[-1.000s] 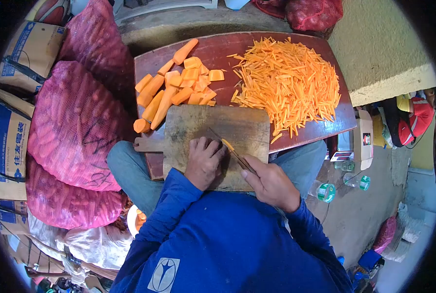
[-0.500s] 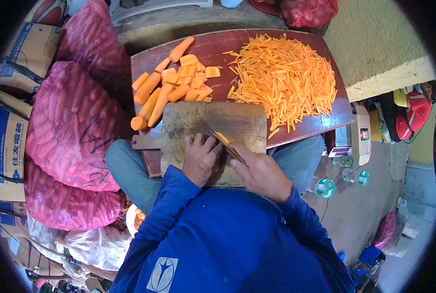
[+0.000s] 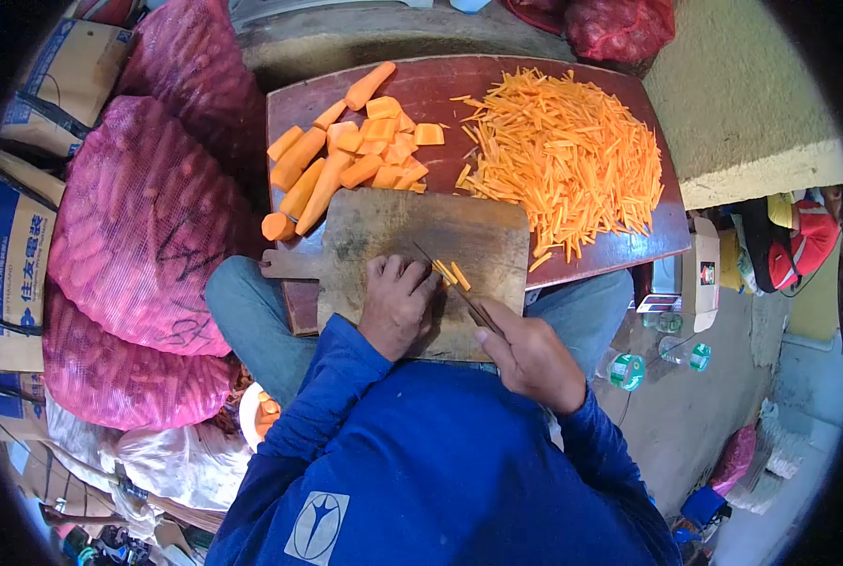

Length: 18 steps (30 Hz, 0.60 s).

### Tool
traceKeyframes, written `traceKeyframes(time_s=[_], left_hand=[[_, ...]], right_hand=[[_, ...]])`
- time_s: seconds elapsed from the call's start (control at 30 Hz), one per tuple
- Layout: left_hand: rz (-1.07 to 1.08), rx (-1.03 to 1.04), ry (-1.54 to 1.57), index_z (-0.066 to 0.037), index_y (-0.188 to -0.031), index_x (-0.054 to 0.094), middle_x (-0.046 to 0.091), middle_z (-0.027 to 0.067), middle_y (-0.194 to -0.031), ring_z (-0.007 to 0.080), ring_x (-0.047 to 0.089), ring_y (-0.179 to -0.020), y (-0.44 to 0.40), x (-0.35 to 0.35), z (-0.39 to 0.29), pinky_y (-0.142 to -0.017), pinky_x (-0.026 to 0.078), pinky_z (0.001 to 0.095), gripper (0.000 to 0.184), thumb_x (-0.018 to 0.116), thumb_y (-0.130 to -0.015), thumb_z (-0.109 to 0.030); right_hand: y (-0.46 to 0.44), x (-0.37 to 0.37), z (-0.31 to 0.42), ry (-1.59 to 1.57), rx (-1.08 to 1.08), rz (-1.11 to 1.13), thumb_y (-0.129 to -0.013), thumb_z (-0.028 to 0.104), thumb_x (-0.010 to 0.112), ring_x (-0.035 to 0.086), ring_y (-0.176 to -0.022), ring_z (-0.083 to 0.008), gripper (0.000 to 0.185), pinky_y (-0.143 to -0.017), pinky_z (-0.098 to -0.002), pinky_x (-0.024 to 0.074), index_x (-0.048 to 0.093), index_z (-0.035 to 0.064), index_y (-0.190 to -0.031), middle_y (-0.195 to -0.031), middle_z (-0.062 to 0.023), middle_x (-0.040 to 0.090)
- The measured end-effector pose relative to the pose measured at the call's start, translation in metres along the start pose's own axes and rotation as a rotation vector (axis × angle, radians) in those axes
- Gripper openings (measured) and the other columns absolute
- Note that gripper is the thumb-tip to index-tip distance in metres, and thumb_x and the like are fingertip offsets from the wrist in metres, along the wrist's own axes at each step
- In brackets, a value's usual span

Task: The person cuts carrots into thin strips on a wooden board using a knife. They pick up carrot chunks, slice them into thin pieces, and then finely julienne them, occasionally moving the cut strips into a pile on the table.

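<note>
My left hand (image 3: 399,304) is closed, its curled fingers pressing a carrot piece onto the wooden cutting board (image 3: 355,222); the fingers hide nearly all of that piece. In my right hand (image 3: 532,351) is the handle of a knife (image 3: 462,294), its blade slanting up and left beside my left fingertips. Thin carrot strips (image 3: 454,274) lie along the blade's right side. Beyond the board, peeled carrots and cut carrot chunks (image 3: 374,141) are heaped at the left of the dark red table (image 3: 440,85). A big mound of carrot strips (image 3: 567,156) covers its right side.
Pink mesh sacks (image 3: 148,226) of carrots are stacked at my left, near cardboard boxes (image 3: 11,274). A white container (image 3: 251,415) with carrot pieces stands by my left leg. Plastic bottles (image 3: 624,368) and an open carton (image 3: 702,269) are on the floor at right.
More carrot strips now lie beside the knife blade. My right hand and the knife have shifted slightly right and down. The whole view has moved a little.
</note>
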<state>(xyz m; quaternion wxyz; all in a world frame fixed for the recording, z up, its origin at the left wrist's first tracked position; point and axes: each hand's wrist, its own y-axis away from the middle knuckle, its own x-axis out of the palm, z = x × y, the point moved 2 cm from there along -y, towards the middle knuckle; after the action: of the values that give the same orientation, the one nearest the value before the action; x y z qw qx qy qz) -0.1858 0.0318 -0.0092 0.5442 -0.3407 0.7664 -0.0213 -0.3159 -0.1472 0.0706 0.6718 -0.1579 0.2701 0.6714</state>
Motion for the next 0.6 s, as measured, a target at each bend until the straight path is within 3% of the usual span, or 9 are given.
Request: traceKeyframes(time_s=[0.23, 0.43, 0.6], left_hand=[[-0.013, 0.012, 0.002, -0.002, -0.119, 0.075, 0.064, 0.0128, -0.111, 0.0353, 0.059, -0.110, -0.001, -0.001, -0.002, -0.097, 0.043, 0.0520, 0.051, 0.078, -0.069, -0.012], [-0.016, -0.028, 0.084, -0.001, -0.119, 0.074, 0.065, 0.0135, -0.112, 0.0358, 0.059, -0.108, 0.004, 0.002, 0.001, -0.097, 0.043, 0.0520, 0.049, 0.078, -0.072, -0.009], [-0.021, 0.006, 0.104, -0.001, -0.122, 0.073, 0.064, 0.0132, -0.112, 0.0355, 0.059, -0.109, 0.006, 0.003, 0.004, -0.097, 0.043, 0.0511, 0.052, 0.079, -0.070, -0.007]], right_hand=[[-0.033, 0.012, -0.001, 0.049, -0.022, -0.006, -0.108, 0.024, 0.062, 0.070, -0.085, -0.0556, 0.038, -0.073, -0.0639, 0.0551, 0.057, 0.0018, -0.139, -0.089, -0.0332, 0.071], [0.006, 0.002, 0.000, 0.004, 0.011, 0.010, -0.109, 0.025, 0.061, 0.071, -0.085, -0.0553, 0.036, -0.073, -0.0636, 0.0549, 0.056, 0.0025, -0.137, -0.089, -0.0341, 0.071], [-0.031, 0.014, -0.002, 0.047, 0.042, 0.020, -0.108, 0.023, 0.062, 0.071, -0.086, -0.0550, 0.039, -0.073, -0.0622, 0.0555, 0.056, 0.0022, -0.140, -0.089, -0.0334, 0.071]])
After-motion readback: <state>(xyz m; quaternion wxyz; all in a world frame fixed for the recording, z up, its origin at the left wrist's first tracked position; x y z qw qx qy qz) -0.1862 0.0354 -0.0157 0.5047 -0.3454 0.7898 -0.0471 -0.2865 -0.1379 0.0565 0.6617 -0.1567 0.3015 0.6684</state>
